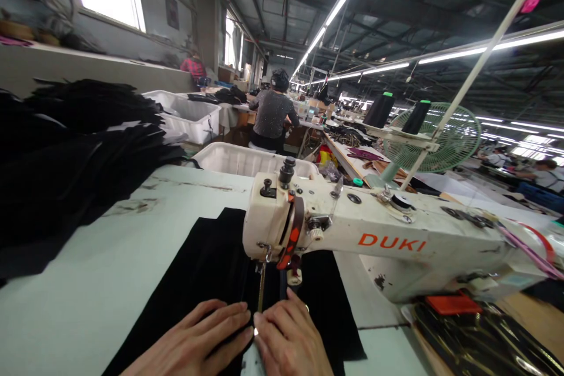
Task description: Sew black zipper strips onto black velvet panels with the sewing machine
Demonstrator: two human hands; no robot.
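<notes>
Black fabric (200, 273) lies flat on the pale table, passing under the head of a white sewing machine (335, 217). A zipper (261, 288) with brassy teeth runs along the fabric towards the presser foot area. My left hand (202, 335) rests on the fabric left of the zipper, fingers stretched out and pressing flat. Close beside it, my right hand (291, 335) has its fingers bent and drawn together at the zipper's near end, just in front of the needle area. My right fingertips partly hide what they grip.
Stacked black fabric pieces (88, 147) fill the table's left side. Behind the machine stands a white bin (255, 158); another white bin (189, 117) is farther left. Dark shiny zippers (489, 335) lie at right beside a red-orange item (453, 304). A person (274, 111) sits ahead.
</notes>
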